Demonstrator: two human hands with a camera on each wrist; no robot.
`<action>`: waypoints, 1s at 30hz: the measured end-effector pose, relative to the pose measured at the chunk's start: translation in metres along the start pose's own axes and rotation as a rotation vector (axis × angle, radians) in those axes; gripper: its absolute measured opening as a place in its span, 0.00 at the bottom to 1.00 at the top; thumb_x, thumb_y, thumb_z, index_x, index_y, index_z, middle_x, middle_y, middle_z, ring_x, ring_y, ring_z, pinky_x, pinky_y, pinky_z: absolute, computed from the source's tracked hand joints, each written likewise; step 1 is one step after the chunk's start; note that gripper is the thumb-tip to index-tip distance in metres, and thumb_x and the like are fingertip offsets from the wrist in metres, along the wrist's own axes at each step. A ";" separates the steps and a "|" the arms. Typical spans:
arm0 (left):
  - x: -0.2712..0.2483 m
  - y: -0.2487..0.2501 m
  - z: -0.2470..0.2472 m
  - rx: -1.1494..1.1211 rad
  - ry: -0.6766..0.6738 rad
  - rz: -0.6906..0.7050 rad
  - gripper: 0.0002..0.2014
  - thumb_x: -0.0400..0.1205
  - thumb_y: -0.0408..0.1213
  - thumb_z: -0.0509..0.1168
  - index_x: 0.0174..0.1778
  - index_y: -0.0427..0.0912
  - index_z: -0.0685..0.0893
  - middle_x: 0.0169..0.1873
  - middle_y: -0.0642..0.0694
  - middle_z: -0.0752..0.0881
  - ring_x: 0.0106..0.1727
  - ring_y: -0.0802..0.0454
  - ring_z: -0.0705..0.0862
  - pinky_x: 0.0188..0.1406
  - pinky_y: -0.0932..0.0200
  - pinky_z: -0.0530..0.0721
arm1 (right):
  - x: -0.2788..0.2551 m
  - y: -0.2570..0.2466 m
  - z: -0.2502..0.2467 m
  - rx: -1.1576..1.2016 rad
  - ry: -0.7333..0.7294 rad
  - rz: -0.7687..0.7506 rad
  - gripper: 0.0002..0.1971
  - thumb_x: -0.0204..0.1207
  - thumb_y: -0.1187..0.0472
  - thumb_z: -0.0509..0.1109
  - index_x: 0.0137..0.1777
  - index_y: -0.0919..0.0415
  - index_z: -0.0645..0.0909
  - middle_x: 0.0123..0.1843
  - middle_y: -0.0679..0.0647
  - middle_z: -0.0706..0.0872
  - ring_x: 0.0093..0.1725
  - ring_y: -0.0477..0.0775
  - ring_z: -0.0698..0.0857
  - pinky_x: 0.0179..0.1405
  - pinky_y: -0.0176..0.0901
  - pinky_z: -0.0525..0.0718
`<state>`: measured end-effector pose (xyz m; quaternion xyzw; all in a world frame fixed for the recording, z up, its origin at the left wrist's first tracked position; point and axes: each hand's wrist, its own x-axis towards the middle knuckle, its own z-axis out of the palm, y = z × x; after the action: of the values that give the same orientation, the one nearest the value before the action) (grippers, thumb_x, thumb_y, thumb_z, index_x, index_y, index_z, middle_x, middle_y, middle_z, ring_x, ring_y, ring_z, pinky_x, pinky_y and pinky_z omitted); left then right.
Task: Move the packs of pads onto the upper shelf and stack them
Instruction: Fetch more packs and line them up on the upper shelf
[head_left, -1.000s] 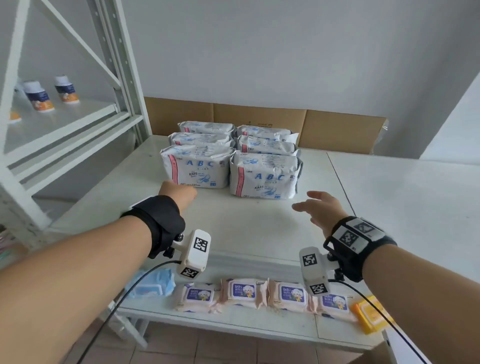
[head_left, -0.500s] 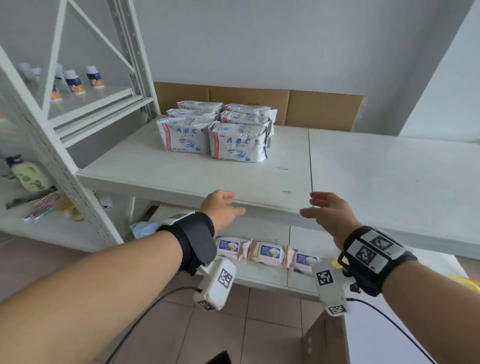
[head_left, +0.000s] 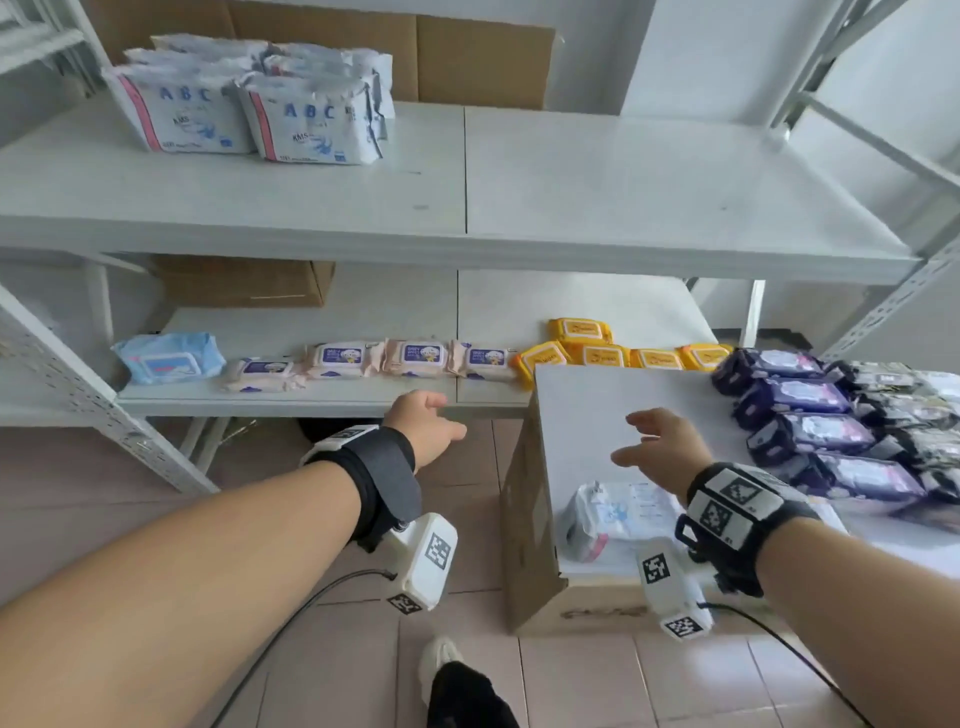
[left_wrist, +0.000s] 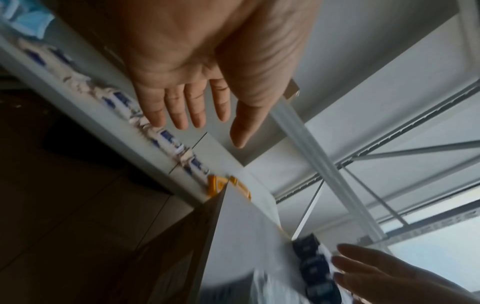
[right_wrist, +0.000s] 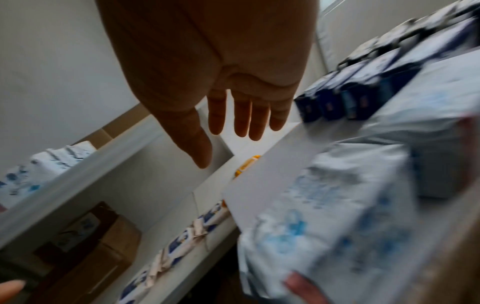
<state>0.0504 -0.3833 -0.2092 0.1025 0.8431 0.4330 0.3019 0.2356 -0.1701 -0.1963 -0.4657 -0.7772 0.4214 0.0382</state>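
Observation:
Several white "ABC" pad packs (head_left: 306, 122) stand stacked in two rows at the back left of the upper shelf (head_left: 623, 197). One more white pad pack (head_left: 618, 512) lies on the white-topped cardboard box (head_left: 576, 400) at lower right; the right wrist view shows this pad pack (right_wrist: 337, 216) blurred. My left hand (head_left: 441, 421) hangs open over the floor in front of the lower shelf, fingers straight (left_wrist: 197, 111), holding nothing. My right hand (head_left: 631, 436) hovers open above the box top, just beyond the white pack, its fingers (right_wrist: 241, 123) straight and empty.
Dark purple packs (head_left: 800, 415) fill the right side of the box top. The lower shelf (head_left: 311, 400) carries a blue wipes pack (head_left: 166, 358), pink wipes packs (head_left: 374, 358), yellow packs (head_left: 613, 353) and a brown carton (head_left: 244, 283). Shelf uprights stand at both sides.
Both hands have dropped from the upper shelf's front edge to below it. The view has tilted down, bringing in the box; my right hand is now over its top.

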 end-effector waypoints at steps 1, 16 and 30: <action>-0.009 -0.005 0.012 0.005 -0.014 -0.023 0.28 0.73 0.35 0.74 0.70 0.46 0.77 0.69 0.44 0.78 0.66 0.47 0.79 0.61 0.58 0.75 | -0.007 0.016 -0.007 -0.021 0.004 0.030 0.30 0.65 0.69 0.80 0.68 0.60 0.78 0.69 0.58 0.80 0.62 0.55 0.80 0.53 0.44 0.77; -0.057 -0.025 0.170 0.130 -0.064 -0.147 0.49 0.64 0.37 0.81 0.80 0.49 0.63 0.77 0.45 0.68 0.73 0.46 0.73 0.62 0.56 0.74 | 0.005 0.206 -0.116 -0.156 0.083 0.299 0.43 0.61 0.68 0.80 0.77 0.58 0.66 0.72 0.61 0.71 0.58 0.56 0.76 0.56 0.44 0.76; -0.039 -0.054 0.250 -0.174 0.055 -0.144 0.48 0.54 0.24 0.84 0.71 0.40 0.72 0.63 0.42 0.83 0.63 0.46 0.82 0.68 0.46 0.78 | 0.076 0.303 -0.163 0.060 -0.133 0.194 0.45 0.58 0.68 0.84 0.75 0.53 0.69 0.72 0.54 0.78 0.70 0.57 0.76 0.71 0.55 0.72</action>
<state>0.2354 -0.2655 -0.3461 0.0031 0.8155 0.4844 0.3167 0.4760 0.0521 -0.3262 -0.5085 -0.7163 0.4761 -0.0403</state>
